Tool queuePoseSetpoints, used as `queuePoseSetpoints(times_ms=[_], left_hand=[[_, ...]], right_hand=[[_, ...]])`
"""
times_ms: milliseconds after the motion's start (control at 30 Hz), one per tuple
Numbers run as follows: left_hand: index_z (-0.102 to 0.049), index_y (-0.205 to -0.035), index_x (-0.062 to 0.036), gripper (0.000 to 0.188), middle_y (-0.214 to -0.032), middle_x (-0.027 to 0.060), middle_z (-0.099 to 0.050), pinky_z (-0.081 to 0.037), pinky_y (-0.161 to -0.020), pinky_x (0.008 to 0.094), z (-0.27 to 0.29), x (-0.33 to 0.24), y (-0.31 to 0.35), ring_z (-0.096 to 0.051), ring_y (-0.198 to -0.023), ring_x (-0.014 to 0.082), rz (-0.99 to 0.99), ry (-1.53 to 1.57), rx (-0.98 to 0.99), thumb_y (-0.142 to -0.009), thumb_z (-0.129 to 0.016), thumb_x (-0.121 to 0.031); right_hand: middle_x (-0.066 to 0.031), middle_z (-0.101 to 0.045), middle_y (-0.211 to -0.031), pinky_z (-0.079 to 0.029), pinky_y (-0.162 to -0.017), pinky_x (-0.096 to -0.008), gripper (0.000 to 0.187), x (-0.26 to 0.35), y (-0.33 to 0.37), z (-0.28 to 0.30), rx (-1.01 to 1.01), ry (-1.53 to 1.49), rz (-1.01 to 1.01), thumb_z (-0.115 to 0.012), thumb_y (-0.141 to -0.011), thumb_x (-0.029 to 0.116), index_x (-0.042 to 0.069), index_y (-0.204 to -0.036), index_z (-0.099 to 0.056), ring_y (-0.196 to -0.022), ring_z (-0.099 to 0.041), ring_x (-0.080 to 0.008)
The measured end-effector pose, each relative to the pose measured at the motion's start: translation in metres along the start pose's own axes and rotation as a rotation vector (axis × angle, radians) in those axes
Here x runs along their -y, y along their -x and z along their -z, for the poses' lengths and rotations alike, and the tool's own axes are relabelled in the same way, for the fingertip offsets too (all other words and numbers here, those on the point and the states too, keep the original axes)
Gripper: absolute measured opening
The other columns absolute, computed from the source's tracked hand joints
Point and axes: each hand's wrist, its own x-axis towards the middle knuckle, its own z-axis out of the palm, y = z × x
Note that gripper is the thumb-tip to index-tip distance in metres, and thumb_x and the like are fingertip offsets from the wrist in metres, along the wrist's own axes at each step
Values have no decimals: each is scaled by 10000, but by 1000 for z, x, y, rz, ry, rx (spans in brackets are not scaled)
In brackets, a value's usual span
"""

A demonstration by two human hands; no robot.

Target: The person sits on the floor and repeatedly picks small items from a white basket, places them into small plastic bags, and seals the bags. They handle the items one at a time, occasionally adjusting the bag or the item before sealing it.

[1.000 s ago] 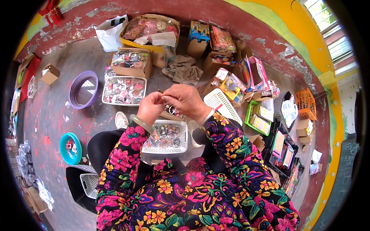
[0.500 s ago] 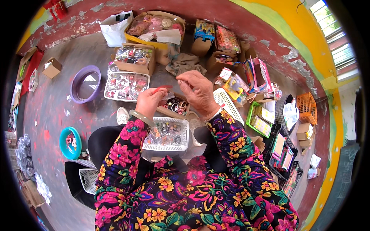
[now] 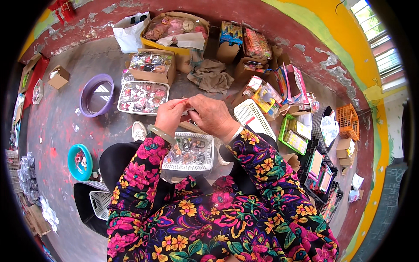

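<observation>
My left hand (image 3: 169, 117) is closed in a pinch on a thin red strip (image 3: 185, 102), most of it covered by fingers. Against its fingertips, my right hand (image 3: 214, 114) is also closed, its thumb and fingers bent round the strip's other side. What the strip is made of is too small to tell. Below my hands, between my knees, sits a white plastic basket (image 3: 209, 162) of small bagged trinkets. An open carton (image 3: 190, 127) lies just beyond it, mostly hidden by my hands.
Ahead stand a white basket (image 3: 167, 97) of bagged goods and cartons (image 3: 171, 70). To my left are a purple basin (image 3: 83, 98) and a teal bowl (image 3: 71, 163). On my right are a white basket lid-like tray (image 3: 253, 114), a green basket (image 3: 284, 142) and black crates (image 3: 334, 168).
My right hand has come down and left to meet my left hand at the red strip, and its fingers have closed. The strip, plainly visible before, is now mostly covered.
</observation>
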Motion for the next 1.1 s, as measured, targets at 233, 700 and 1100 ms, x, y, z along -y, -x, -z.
queuePoseSetpoints(times_ms=[233,700,1100], left_hand=[[-565,-1038,38,267,-919,66,-592,-488,-688,234,4,4,-3,-573,-776,115,-69,-17,112,-872,-412,-104],[-531,-1073,60,295,-990,90,-573,-464,-738,213,-1,5,2,-551,-867,112,-136,-116,195,-886,-373,-105],[-528,-1072,48,279,-875,46,-581,-469,-642,211,0,13,-3,-548,-728,83,-94,-114,78,-867,-502,-139]], right_hand=[[-88,-562,-789,-463,-564,-350,144,1,0,-2,67,-39,52,-579,-730,131,73,-857,-542,-707,-569,-282],[-92,-590,-770,-465,-566,-387,147,-3,1,1,188,-6,-9,-572,-732,202,63,-737,-620,-684,-583,-298],[-94,-582,-698,-458,-553,-391,169,-10,5,-1,101,68,-16,-591,-718,241,72,-729,-586,-665,-583,-300]])
